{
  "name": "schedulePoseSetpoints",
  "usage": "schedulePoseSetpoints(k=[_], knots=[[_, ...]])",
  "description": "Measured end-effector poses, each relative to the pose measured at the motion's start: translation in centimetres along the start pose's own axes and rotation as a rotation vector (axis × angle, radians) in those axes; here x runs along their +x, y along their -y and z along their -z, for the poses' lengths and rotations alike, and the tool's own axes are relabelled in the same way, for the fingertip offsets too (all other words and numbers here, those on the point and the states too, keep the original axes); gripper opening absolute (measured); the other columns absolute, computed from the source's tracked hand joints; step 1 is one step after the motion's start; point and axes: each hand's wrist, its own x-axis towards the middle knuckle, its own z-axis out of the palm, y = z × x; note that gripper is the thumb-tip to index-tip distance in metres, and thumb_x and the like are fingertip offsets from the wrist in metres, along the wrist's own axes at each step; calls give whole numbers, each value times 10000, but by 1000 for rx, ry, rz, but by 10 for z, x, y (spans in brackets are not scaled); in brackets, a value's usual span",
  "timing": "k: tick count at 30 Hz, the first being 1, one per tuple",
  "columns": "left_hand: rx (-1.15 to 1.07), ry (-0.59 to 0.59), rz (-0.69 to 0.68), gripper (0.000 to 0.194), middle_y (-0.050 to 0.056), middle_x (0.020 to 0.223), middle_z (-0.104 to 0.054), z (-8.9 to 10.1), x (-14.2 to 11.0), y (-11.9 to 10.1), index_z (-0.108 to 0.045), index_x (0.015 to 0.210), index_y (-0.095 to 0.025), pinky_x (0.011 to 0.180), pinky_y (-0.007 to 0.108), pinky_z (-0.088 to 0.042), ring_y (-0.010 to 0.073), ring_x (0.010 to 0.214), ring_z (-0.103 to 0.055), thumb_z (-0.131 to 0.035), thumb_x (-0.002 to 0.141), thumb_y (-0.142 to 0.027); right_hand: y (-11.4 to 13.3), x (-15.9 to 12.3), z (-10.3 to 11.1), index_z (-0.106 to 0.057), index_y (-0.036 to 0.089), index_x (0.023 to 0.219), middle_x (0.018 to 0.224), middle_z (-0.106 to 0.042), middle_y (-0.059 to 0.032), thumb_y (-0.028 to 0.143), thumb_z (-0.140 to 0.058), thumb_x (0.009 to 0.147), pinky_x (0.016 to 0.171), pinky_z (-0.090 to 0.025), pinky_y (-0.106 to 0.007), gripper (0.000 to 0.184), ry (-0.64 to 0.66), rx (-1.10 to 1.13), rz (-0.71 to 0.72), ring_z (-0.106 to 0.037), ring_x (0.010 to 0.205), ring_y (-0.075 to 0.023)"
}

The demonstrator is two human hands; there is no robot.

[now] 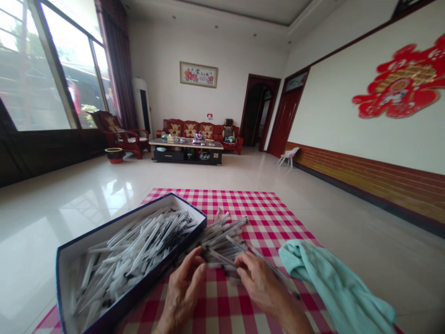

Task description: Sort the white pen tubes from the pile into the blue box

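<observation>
A loose pile of pens (222, 239) with clear, whitish barrels and black ends lies on a pink-and-white checked cloth (215, 306). My left hand (184, 283) is at the pile's near left side, thumb and forefinger apart, with nothing seen between them. On the right, my right hand (259, 278) has its fingertips closed around the end of one pen (222, 258), which points left toward my other hand. Left of both hands stands a long blue-edged box (130, 297), white inside, filled with many similar pens (139, 250). Motion slightly blurs the hands.
A mint-green cloth (333, 283) lies crumpled at the checked cloth's right edge. Farther off are a low table (186, 155), a red wooden sofa (167, 127), an armchair (130, 139), a pot (114, 155) and a small white chair (288, 157).
</observation>
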Motion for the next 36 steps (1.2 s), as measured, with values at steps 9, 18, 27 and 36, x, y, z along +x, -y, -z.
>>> schedulePoseSetpoints(k=[9, 18, 27, 36], knots=[[-630, -59, 503, 329, 5, 618, -652, 3, 10, 0, -705, 861, -132, 519, 191, -486, 110, 542, -595, -750, 662, -390, 5, -5, -3, -609, 229, 951, 810, -630, -11, 232, -585, 780, 592, -409, -270, 172, 180, 874, -159, -555, 678, -160], [-831, 60, 646, 277, -5, 582, -635, -8, 5, -1, -698, 797, -119, 448, 150, -431, 69, 486, -555, -785, 646, -335, 9, -6, -65, -664, 209, 962, 748, -663, -2, 321, -717, 745, 638, -452, -262, 250, -153, 1388, -345, -596, 675, -140], [-552, 182, 510, 297, 7, 597, -669, -8, 1, -7, -721, 784, -135, 479, 167, -427, 84, 504, -549, -736, 688, -416, 9, -9, -71, -627, 224, 900, 724, -679, -2, 350, -673, 781, 625, -475, -306, 179, -86, 1263, -298, -628, 686, -188], [-45, 219, 28, 252, 24, 705, -686, -5, 0, 8, -691, 947, -184, 560, 195, -452, 132, 598, -610, -569, 834, -374, 4, -7, -75, -645, 210, 842, 709, -701, -20, 437, -700, 734, 599, -472, -308, 257, -148, 1288, -392, -641, 670, -207]])
